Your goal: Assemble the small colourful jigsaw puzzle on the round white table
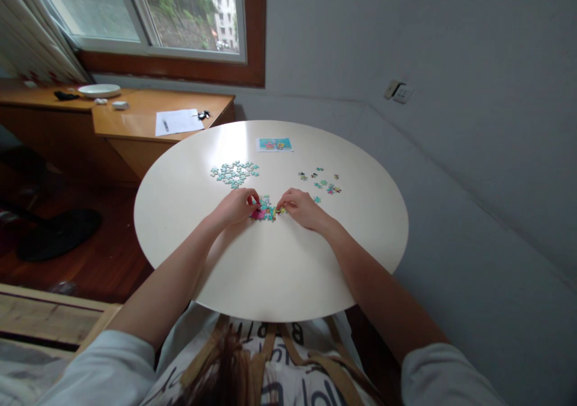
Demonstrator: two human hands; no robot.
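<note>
A partly joined jigsaw puzzle (pixel 267 209) in pink, teal and yellow lies flat on the round white table (pixel 274 273). My left hand (pixel 238 206) bends over its left edge, thumb and fingers closed at the pink part. At the right edge, the fingertips of my right hand (pixel 301 206) pinch a small yellowish puzzle piece (pixel 282 211) that touches or nearly touches the joined part. The fingers partly cover both edges, so the exact contact is hard to see.
Many loose teal pieces (pixel 235 173) form a cluster at the back left. Several mixed pieces (pixel 323 183) are scattered at the right. A small reference picture (pixel 274 145) lies at the back. Beyond stands a wooden desk (pixel 135 117) bearing paper (pixel 178 123) and a white plate (pixel 100 91).
</note>
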